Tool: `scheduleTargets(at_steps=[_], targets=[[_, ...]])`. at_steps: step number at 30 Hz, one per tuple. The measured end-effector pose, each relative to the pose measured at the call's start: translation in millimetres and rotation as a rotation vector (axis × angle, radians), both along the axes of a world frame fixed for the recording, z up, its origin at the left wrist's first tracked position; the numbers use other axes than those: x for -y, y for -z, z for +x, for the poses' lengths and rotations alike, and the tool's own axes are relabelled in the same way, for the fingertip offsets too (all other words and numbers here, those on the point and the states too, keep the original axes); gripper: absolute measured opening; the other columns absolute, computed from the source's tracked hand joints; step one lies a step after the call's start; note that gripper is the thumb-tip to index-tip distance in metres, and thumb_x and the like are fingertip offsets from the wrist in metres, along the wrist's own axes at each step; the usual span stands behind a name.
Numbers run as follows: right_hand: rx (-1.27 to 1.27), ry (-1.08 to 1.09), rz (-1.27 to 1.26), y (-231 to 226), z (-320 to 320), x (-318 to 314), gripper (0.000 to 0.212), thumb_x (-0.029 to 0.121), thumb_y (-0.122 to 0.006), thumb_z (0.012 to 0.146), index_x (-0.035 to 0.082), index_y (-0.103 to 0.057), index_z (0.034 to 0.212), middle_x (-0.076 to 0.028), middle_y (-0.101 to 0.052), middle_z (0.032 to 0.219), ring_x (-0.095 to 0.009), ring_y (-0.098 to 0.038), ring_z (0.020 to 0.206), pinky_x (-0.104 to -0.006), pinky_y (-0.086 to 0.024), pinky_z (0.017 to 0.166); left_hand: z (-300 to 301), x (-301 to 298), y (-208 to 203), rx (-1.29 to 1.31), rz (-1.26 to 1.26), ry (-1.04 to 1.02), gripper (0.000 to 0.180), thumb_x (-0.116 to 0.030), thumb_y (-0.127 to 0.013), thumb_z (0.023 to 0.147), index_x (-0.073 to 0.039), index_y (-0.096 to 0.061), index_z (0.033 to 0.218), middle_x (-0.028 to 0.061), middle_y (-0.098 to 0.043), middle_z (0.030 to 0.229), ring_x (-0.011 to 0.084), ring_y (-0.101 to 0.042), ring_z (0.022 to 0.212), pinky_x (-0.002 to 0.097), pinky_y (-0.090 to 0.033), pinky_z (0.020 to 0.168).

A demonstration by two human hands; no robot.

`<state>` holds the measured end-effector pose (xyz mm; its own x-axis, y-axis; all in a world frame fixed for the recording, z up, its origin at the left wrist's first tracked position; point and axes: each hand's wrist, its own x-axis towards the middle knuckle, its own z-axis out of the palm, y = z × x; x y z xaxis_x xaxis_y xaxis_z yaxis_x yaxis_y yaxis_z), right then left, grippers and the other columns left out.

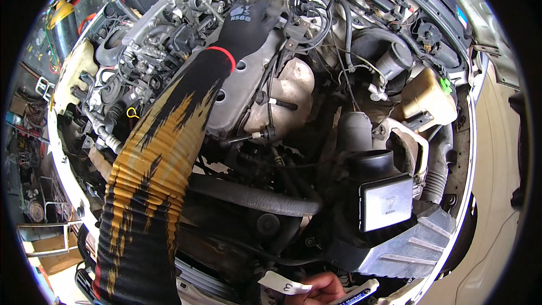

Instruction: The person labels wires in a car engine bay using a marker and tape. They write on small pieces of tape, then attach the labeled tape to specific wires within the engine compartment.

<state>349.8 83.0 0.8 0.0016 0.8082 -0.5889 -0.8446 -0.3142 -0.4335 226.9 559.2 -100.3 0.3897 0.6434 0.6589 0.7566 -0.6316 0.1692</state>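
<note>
My left hand (248, 20), in a black glove with a red cuff, reaches to the far end of the grey engine cover (228, 99). Its fingers look curled among dark cables and fittings there, and what they grip is hidden. Black ignition leads (280, 103) with rubber ends lie along the cover's right side. Low in the view, my bare right hand (319, 291) is closed. Between its thumb and fingers is a small white paper label (284, 283) with a handwritten mark. A white marker (358, 292) is held in the same hand, sticking out to the right.
A thick black hose (254, 199) crosses in front of the engine. To the right stand a square-faced metal-and-black housing (387, 203) and a cream reservoir with a green cap (432, 101). A yellow dipstick loop (132, 113) sits left of my arm. The white car body surrounds the bay.
</note>
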Motion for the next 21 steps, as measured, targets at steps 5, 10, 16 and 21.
scheduleTargets(at_steps=[5, 10, 16, 21], targets=[[0.033, 0.007, -0.002, 3, -3, 4, 0.032, 0.011, -0.07, 0.092, 0.001, -0.057, 0.119, -0.01, -0.06, 0.079, -0.013, -0.05, 0.055, -0.0271, -0.04, 0.051, 14, 6, -10, -0.057, 0.142, 0.005, 0.035, -0.027, -0.058, 0.096, -0.009, -0.062, 0.126, 0.0176, -0.073, 0.111, 0.0336, -0.071, 0.101, 0.0488, -0.056, 0.085], [0.138, -0.023, 0.174, 7, 2, 5, 0.034, 0.016, -0.068, 0.095, 0.0, -0.056, 0.123, -0.01, -0.06, 0.082, -0.013, -0.049, 0.055, -0.0265, -0.038, 0.049, -40, 32, -3, 0.191, -0.445, 0.194, 0.029, -0.019, -0.062, 0.098, 0.002, -0.06, 0.118, 0.0145, -0.069, 0.087, 0.0238, -0.069, 0.073, 0.0405, -0.057, 0.064], [0.322, -0.023, 0.438, 17, -9, -15, 0.033, 0.022, -0.063, 0.099, 0.004, -0.056, 0.125, -0.009, -0.058, 0.085, -0.014, -0.048, 0.058, -0.0274, -0.036, 0.046, -76, 92, 25, 0.62, -0.948, 0.438, 0.022, -0.009, -0.068, 0.09, 0.001, -0.065, 0.11, 0.0089, -0.066, 0.079, 0.0134, -0.064, 0.068, 0.0327, -0.051, 0.058], [0.654, 0.074, 0.545, -10, -46, -55, 0.026, 0.025, -0.067, 0.097, 0.006, -0.061, 0.113, -0.002, -0.057, 0.076, -0.01, -0.045, 0.055, -0.026, -0.033, 0.046, -70, 91, 32, 0.589, -0.965, 0.297, 0.028, -0.013, -0.066, 0.094, -0.001, -0.068, 0.119, 0.0055, -0.067, 0.081, 0.013, -0.061, 0.067, 0.0323, -0.05, 0.06]])
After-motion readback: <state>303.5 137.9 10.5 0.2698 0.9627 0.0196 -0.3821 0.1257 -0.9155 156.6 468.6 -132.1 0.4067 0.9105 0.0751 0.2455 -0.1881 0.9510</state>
